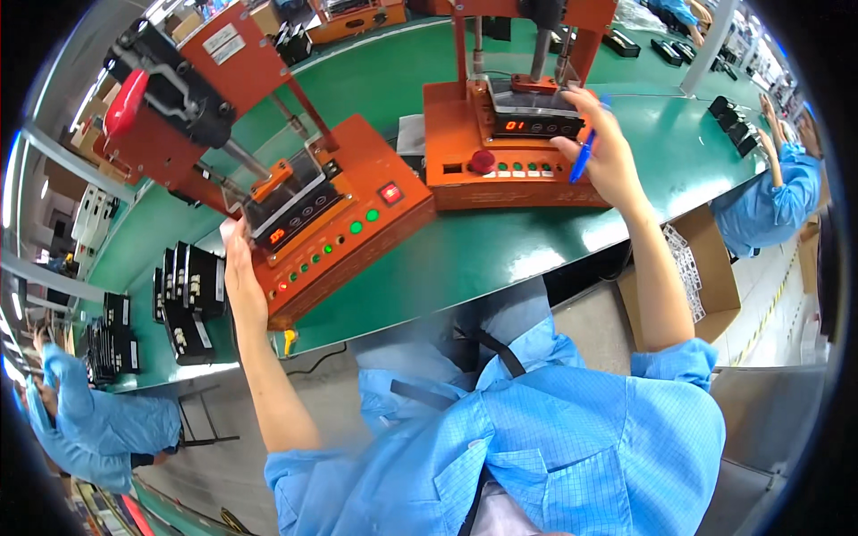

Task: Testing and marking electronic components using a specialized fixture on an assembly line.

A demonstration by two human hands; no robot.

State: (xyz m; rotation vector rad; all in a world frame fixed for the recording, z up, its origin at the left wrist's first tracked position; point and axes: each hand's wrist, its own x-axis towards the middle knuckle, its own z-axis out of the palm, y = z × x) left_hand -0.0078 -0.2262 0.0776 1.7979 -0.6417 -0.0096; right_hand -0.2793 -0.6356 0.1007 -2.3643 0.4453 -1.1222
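Note:
My left hand lies with fingers stretched along the left edge of the left orange test press, its fingertips beside a black module with a lit red display. That module sits clamped under the press's plunger. In my right hand a blue pen is tucked across the fingers. Thumb and forefinger are apart at the right end of another black display module, which is seated in the right orange press; whether they touch it I cannot tell. A red-knobbed lever rises from the left press.
Black modules stand stacked on the green bench at left, with several more at the far right. A cardboard box with white trays is below the bench at right. People in blue work at both sides.

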